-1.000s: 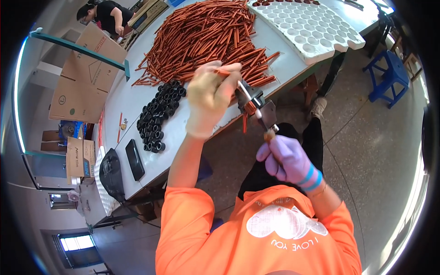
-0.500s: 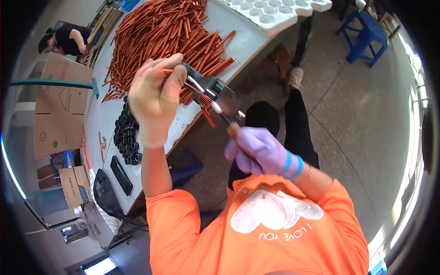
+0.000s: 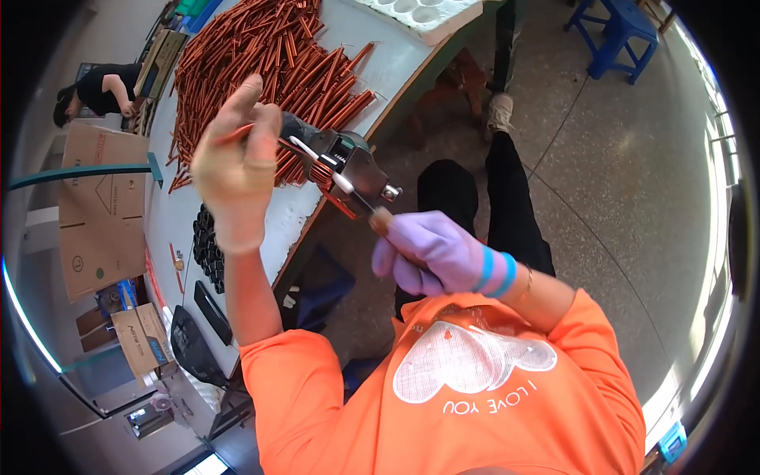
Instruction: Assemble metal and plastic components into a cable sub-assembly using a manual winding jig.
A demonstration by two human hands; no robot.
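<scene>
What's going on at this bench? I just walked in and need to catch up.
A person in an orange shirt sits at a white table heaped with copper-coloured coil rods. The left hand, in a thin pale glove, pinches one copper rod at a small metal clamp fixture on the table's edge. The right hand, in a purple glove, grips a wooden-handled tool whose tip meets the fixture. Black rings lie further along the table.

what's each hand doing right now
left hand: closed on a copper tube
right hand: gloved, closed on a brush handle
</scene>
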